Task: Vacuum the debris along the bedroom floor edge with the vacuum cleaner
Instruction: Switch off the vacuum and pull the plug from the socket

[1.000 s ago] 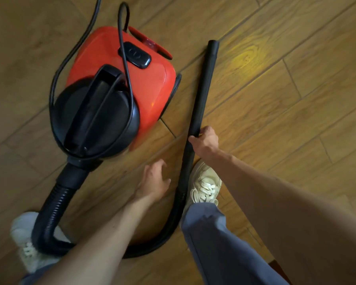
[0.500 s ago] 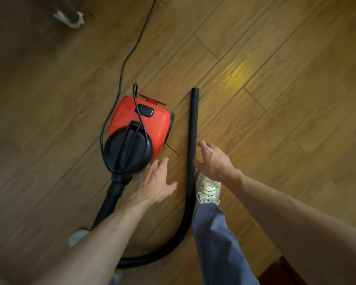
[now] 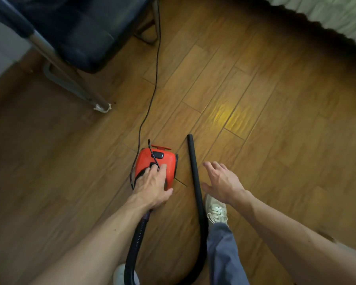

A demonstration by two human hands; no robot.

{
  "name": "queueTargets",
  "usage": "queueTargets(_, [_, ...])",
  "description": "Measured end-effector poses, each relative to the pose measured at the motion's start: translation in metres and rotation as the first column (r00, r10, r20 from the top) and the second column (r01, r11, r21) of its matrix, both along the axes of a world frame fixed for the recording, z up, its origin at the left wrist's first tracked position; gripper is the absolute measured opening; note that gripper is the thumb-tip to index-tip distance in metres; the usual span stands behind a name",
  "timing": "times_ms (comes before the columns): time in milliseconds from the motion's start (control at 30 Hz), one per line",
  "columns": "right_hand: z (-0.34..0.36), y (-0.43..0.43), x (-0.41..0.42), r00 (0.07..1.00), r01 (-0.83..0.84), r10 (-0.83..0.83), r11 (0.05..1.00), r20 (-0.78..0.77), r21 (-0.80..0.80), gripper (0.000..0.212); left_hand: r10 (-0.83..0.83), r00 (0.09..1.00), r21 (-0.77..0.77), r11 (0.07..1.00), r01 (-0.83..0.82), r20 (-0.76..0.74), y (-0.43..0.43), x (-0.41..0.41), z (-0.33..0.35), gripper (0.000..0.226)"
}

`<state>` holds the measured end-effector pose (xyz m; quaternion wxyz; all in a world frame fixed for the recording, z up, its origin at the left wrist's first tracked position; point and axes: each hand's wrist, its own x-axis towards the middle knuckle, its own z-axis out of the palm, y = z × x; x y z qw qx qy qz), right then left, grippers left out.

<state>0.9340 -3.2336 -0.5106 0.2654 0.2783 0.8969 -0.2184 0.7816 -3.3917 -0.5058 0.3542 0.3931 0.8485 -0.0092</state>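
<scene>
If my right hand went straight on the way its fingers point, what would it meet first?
Probably the black vacuum tube lying just past the right hand, though depth is unclear.

The wand [image 3: 194,171] has been released by the right hand [image 3: 222,183], now spread beside it, and the left hand [image 3: 151,186] has been laid on the red vacuum cleaner [image 3: 167,161]

Both bare forearms reach forward and down. The left grip [image 3: 152,186] lies palm-down on top of the vacuum [image 3: 170,162], thumb out to the side; whether its fingers curl round anything cannot be told. The right grip [image 3: 222,182] hovers right of the vacuum, fingers spread, holding nothing.
</scene>
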Motion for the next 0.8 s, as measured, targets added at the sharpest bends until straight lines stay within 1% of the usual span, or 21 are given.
queueTargets(267, [0.089,-0.009,-0.002,0.994,0.078,-0.070,0.992,-0.082,0.097,0.066,-0.094,0.986,0.093,0.990,0.107,-0.139,-0.009,-0.028,0.090,0.069])
queueTargets(367, [0.130,-0.012,0.001,0.988,0.099,-0.079,0.985,-0.134,0.145,0.065,-0.123,0.975,0.116,0.982,0.146,-0.184,-0.012,-0.033,0.128,0.064])
queueTargets(433, [0.159,-0.012,0.003,0.983,0.102,-0.071,0.977,-0.168,0.187,0.064,-0.140,0.966,0.140,0.975,0.173,-0.216,-0.009,-0.035,0.157,0.065])
queueTargets(533, [0.206,-0.011,0.005,0.977,0.101,-0.052,0.967,-0.205,0.234,0.064,-0.166,0.952,0.196,0.956,0.219,-0.256,-0.001,-0.037,0.202,0.069])
queueTargets(633, [0.249,-0.003,0.006,0.972,0.104,-0.040,0.957,-0.231,0.272,0.065,-0.181,0.932,0.255,0.930,0.267,-0.315,0.013,-0.041,0.246,0.067])
queueTargets(800, [0.330,0.034,0.004,0.950,0.130,-0.022,0.935,-0.310,0.330,0.066,-0.153,0.907,0.301,0.911,0.283,-0.392,0.055,-0.047,0.330,0.068])
